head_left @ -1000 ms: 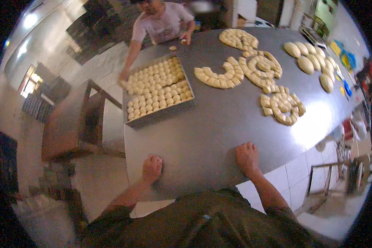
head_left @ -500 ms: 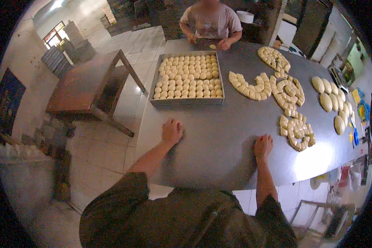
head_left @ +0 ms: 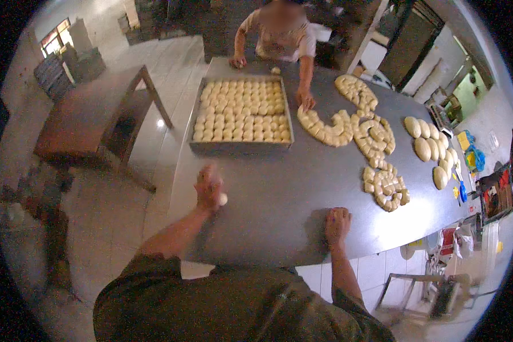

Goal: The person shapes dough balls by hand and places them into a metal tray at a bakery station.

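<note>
My left hand [head_left: 209, 187], blurred, has its fingers raised and apart on the near left of the steel table [head_left: 268, 182]; a small pale dough ball [head_left: 223, 199] lies at its palm's edge. My right hand [head_left: 338, 224] rests palm down with curled fingers on the table, hiding whatever is under them. Beyond my left hand sits a metal tray [head_left: 239, 147] filled with rows of dough balls. Right of it lie a crescent of cut dough pieces [head_left: 328, 131], coils of cut dough [head_left: 385, 187] and several oval loaves of dough [head_left: 422, 148].
Across the table a co-worker [head_left: 273, 40] reaches a hand [head_left: 305, 100] to the crescent, near a lone dough ball [head_left: 275, 70]. A wooden table [head_left: 82, 125] stands at the left. Blue and yellow items [head_left: 473, 157] lie along the right edge.
My left hand has lifted its fingers, uncovering a dough ball. The co-worker's right arm has stretched forward to the cut dough. The view has swung between frames.
</note>
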Motion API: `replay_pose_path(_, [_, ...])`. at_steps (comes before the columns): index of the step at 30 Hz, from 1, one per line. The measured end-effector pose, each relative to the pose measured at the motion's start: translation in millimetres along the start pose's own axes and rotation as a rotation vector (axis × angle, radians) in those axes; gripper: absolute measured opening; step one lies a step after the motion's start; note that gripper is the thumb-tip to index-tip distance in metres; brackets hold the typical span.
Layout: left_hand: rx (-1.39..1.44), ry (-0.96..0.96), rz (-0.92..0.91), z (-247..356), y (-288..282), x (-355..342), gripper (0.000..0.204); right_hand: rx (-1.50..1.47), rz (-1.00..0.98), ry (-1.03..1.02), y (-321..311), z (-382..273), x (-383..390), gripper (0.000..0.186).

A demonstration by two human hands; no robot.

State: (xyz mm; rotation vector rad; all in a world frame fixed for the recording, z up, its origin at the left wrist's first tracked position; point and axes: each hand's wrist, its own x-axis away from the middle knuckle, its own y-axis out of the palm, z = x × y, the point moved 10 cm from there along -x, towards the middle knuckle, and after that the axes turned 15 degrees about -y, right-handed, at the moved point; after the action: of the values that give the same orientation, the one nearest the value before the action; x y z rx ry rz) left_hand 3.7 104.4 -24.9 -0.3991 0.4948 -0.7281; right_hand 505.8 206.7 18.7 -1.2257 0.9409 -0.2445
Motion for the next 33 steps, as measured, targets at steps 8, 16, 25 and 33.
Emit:
replay_pose_path(8, [-0.877, -0.482, 0.073, 10.8, 20.0, -60.1, 0.078, -0.722, -0.709, 0.382, 136.7, -171.2, -86.0, 0.064])
replay_pose_path(16, [-0.841, -0.44, -0.061, 10.7, 18.3, -65.0, 0.091, -1.292, -0.655, 0.24, 167.5, -194.5, -208.4, 0.042])
replay_pose_path(25, [-0.874, -0.472, -0.097, 6.8, 26.6, -73.3, 0.102, -0.444, -0.382, -0.616, 215.5, -23.8, -466.4, 0.038])
replay_pose_path(33, [-0.925, -0.534, -0.142, 9.4, 22.5, -71.5, 0.104, -0.45, -0.724, -0.52, 276.0, -17.2, -467.9, 0.035])
